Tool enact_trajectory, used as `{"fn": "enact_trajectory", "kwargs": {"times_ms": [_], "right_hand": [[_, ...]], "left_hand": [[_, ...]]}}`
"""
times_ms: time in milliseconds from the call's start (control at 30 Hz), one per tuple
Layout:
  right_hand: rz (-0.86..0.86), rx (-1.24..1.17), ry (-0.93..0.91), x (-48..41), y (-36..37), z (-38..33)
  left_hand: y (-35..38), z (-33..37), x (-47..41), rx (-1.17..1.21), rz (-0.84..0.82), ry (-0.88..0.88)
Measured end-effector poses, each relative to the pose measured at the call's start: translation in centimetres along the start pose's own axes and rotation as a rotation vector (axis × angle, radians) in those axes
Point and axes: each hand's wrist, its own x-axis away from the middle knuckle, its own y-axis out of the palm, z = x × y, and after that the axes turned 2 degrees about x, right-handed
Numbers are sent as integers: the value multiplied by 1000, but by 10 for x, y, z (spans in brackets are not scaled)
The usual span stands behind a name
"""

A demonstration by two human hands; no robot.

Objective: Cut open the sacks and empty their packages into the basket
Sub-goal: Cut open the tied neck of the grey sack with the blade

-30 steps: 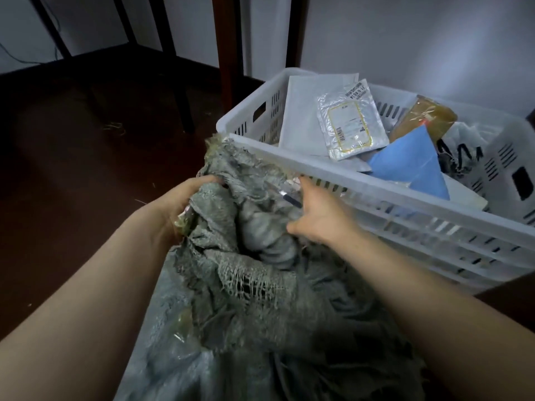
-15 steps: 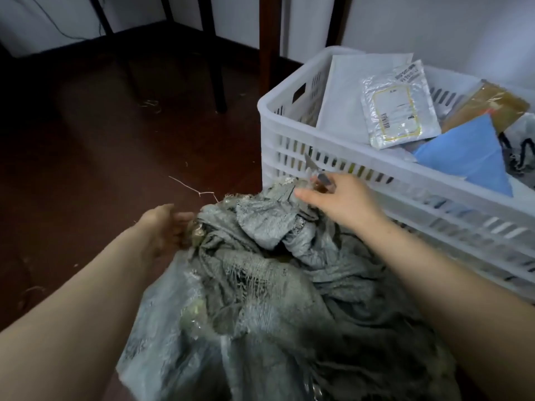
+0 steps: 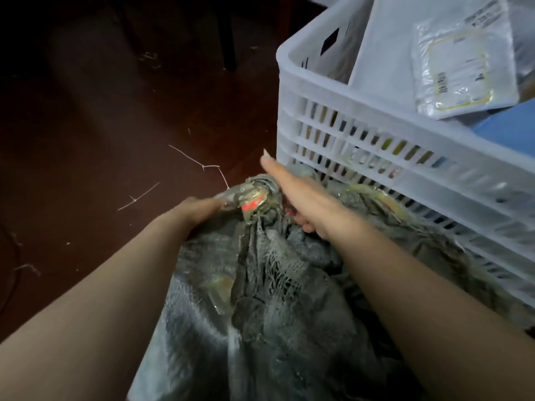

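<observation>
The dark reddish floor [image 3: 86,125] is seen to the left of and beyond both grips. The grey woven sack [image 3: 260,299] is bunched up on it, tucked under and between the two forearms. It's frayed along one edge, and its far side is pressed against the white slatted basket [image 3: 362,140], which is parked just right of the right grip. Inside the basket a white mailer [image 3: 382,39], a blue package [image 3: 509,125] and a clear pouch [image 3: 463,59] with a yellow border are piled up, with the pouch on top. The left grip [image 3: 199,206] is clamped on the sack's twisted taped end [image 3: 252,201]. The right grip [image 3: 292,195] is laid just right of that knot, with the index finger stuck out straight and the rest curled under. Whether anything is held in there can't be told. Loose threads [image 3: 202,166] are scattered on the floor just beyond the left grip.
</observation>
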Motion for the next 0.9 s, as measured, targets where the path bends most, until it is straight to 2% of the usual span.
{"fn": "enact_trajectory", "kwargs": {"times_ms": [100, 200, 267, 367, 533, 700, 900], "right_hand": [[-6, -323, 37, -18, -15, 6], [121, -346, -55, -30, -19, 12], [145, -406, -137, -29, -15, 10], [80, -500, -148, -23, -15, 6], [-110, -659, 30, -22, -26, 10], [-85, -617, -14, -9, -21, 12], [-79, -470, -43, 6, -19, 8]], "left_hand": [[2, 5, -14, 104, 23, 15], [8, 4, -20, 23, 95, -23], [10, 1, -26, -55, 85, -23], [9, -2, -42, -73, 106, -7], [12, -6, -39, -64, 83, -4], [16, -13, -48, 28, 97, 18], [22, 0, -11, 150, 89, 49]]}}
